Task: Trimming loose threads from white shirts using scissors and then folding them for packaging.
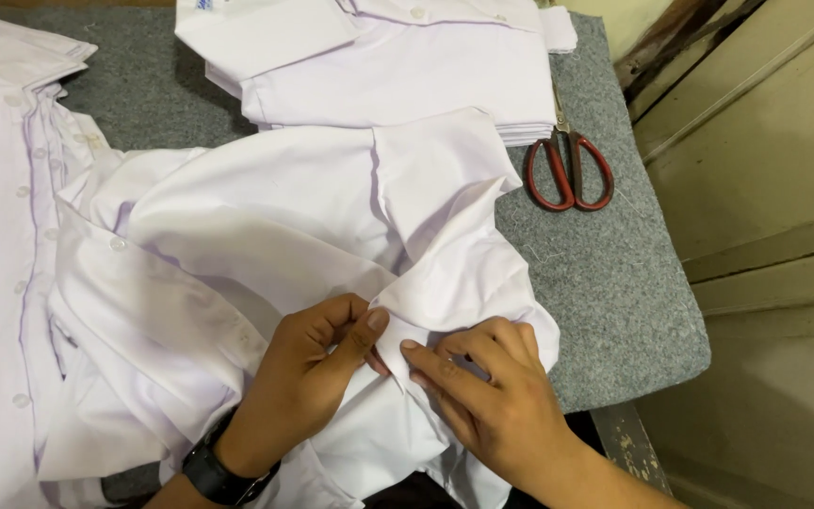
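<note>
While both hands are meeting, they are pinching a crumpled white cotton shirt [332,226].
Left hand [308,377] thumb and fingers [374,320] are clamping a fold; right hand [496,401] fingertips [412,349] are pressing together on it.

Item I log: one white shirt [275,226], buttoned placket, rumpled and spread open across the grey felt tabletop [605,283]; its near fold is pinched up into a creased peak at centre.

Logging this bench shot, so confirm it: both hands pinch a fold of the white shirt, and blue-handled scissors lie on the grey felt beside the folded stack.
One detail is off: the scissors have red handles, not blue, as the head view shows. The rest holds: the left hand and right hand pinch a fold of the white shirt, and the scissors lie on the grey felt beside the folded stack.
</note>
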